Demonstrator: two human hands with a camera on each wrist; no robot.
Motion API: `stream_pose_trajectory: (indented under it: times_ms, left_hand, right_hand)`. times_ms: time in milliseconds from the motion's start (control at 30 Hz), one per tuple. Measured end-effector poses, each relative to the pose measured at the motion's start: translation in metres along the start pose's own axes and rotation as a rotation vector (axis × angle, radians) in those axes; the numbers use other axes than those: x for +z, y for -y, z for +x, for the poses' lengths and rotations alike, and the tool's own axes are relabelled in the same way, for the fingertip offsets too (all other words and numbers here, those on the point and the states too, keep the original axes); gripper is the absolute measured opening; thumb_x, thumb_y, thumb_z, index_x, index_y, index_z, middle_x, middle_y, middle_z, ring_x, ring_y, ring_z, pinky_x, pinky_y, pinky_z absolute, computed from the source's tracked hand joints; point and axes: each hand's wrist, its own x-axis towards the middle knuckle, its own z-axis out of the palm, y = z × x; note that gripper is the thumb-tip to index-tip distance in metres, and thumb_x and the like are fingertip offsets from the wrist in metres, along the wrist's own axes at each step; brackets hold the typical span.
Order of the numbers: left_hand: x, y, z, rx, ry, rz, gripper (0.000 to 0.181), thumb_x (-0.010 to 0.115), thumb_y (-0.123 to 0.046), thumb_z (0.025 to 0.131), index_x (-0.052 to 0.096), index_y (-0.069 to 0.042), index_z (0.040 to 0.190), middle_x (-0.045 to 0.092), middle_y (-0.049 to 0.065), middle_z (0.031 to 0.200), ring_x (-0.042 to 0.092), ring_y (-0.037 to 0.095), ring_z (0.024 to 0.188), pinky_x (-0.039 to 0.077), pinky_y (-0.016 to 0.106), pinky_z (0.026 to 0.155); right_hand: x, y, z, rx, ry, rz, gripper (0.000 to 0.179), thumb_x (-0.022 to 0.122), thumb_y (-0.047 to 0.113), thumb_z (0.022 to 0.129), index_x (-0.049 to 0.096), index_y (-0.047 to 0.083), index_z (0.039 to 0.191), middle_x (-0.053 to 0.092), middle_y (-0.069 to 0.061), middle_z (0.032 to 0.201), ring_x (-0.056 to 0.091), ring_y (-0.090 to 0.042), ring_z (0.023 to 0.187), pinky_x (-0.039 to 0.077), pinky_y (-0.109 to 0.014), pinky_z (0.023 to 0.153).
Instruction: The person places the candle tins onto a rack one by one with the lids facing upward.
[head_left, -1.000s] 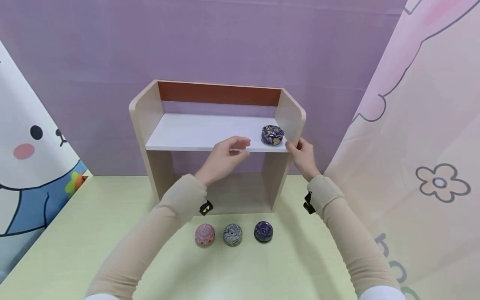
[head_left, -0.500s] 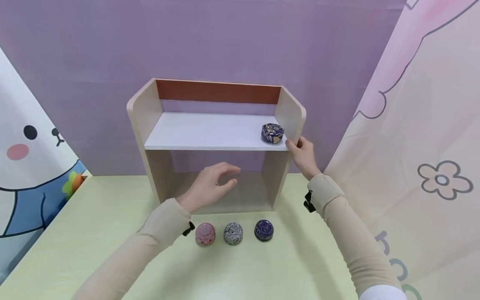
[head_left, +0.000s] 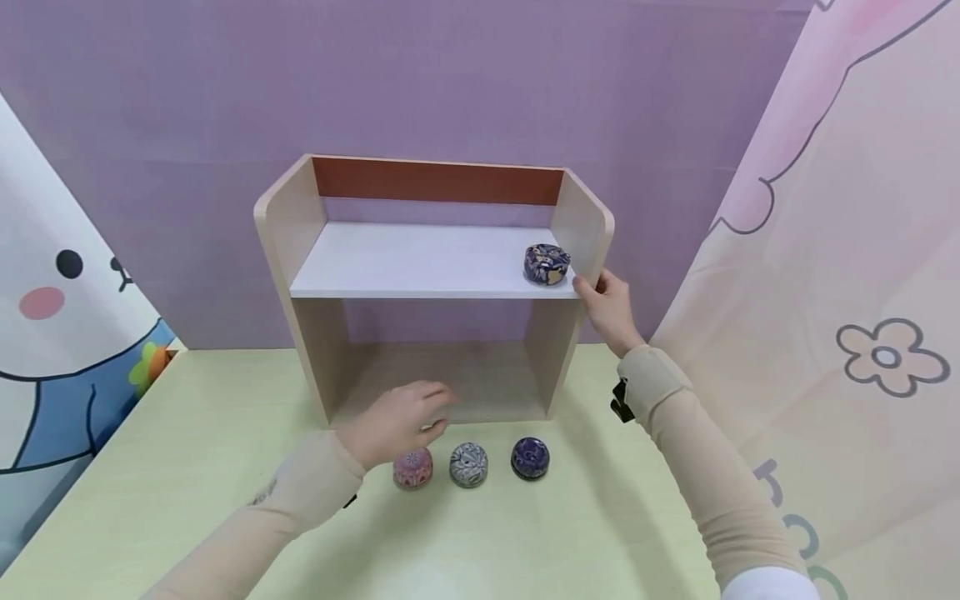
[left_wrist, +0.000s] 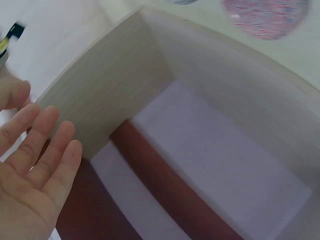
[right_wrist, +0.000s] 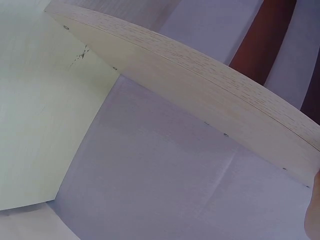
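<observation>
My left hand [head_left: 397, 421] hovers in front of the small shelf unit [head_left: 281, 225], above and slightly left of a pink patterned round tin [head_left: 413, 471], with its fingers loosely extended and nothing in them. The left wrist view shows those fingers [left_wrist: 57, 150] spread. A grey-and-white leaf-patterned tin [head_left: 468, 465] and a dark purple tin [head_left: 530, 458] sit in a row to the right of the pink one. On the white upper board [head_left: 420, 258] a navy floral tin [head_left: 547, 264] rests at the right end. My right hand [head_left: 609, 312] grips the unit's right side panel.
The unit stands on a pale green table [head_left: 225, 467] against a purple backdrop [head_left: 465, 83]. A printed curtain [head_left: 840, 250] hangs at the right, and a cartoon-print cloth [head_left: 75, 350] at the left. Below the white board is a lower compartment [head_left: 480, 375].
My left hand has come down and to the left, from beside the upper board to just above the pink tin. The right hand keeps its hold on the side panel.
</observation>
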Motion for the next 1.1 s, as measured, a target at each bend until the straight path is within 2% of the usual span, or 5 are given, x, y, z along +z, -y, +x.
stream_pose_trajectory:
  times_ms: [167, 500, 667, 867, 1100]
  left_hand:
    - [0.024, 0.004, -0.015, 0.092, 0.067, 0.153, 0.027, 0.070, -0.016, 0.077, 0.065, -0.009, 0.103, 0.065, 0.003, 0.104, 0.062, 0.021, 0.095, 0.056, 0.033, 0.070]
    - [0.055, 0.004, -0.034, 0.248, 0.178, 0.502, 0.017, 0.069, -0.020, 0.075, 0.066, -0.015, 0.090, 0.064, -0.003, 0.088, 0.060, 0.015, 0.083, 0.053, 0.029, 0.077]
    - [0.066, 0.001, -0.038, 0.259, 0.251, 0.649, 0.025, 0.073, -0.020, 0.071, 0.067, -0.019, 0.096, 0.063, -0.004, 0.094, 0.059, 0.013, 0.086, 0.052, 0.026, 0.079]
    - [0.077, -0.006, -0.042, 0.255, 0.384, 0.835, 0.028, 0.066, -0.026, 0.079, 0.065, -0.028, 0.107, 0.062, -0.007, 0.110, 0.057, 0.012, 0.102, 0.049, 0.025, 0.087]
    - [0.093, -0.009, -0.037, 0.179, 0.570, 0.909, 0.029, 0.057, -0.030, 0.087, 0.061, -0.035, 0.115, 0.058, -0.010, 0.119, 0.053, 0.011, 0.112, 0.045, 0.024, 0.094]
  right_hand:
    - [-0.001, 0.001, -0.001, -0.013, 0.000, -0.009, 0.042, 0.053, 0.024, 0.091, 0.051, 0.002, 0.127, 0.058, -0.018, 0.122, 0.056, -0.019, 0.101, 0.047, -0.034, 0.091]
    - [-0.001, 0.000, -0.002, -0.018, -0.002, -0.023, 0.042, 0.053, 0.024, 0.091, 0.052, 0.001, 0.126, 0.059, -0.018, 0.119, 0.056, -0.017, 0.098, 0.048, -0.031, 0.089]
    - [0.000, 0.001, -0.001, -0.018, -0.001, -0.021, 0.042, 0.053, 0.025, 0.091, 0.052, 0.001, 0.125, 0.059, -0.018, 0.119, 0.056, -0.018, 0.099, 0.048, -0.033, 0.089]
    - [-0.001, 0.000, 0.000, -0.007, -0.006, -0.023, 0.042, 0.052, 0.025, 0.091, 0.052, 0.001, 0.126, 0.058, -0.019, 0.120, 0.056, -0.018, 0.099, 0.048, -0.032, 0.090]
    - [0.000, -0.001, 0.001, 0.009, -0.010, -0.019, 0.042, 0.052, 0.024, 0.091, 0.052, 0.002, 0.126, 0.057, -0.019, 0.121, 0.055, -0.019, 0.102, 0.047, -0.034, 0.092]
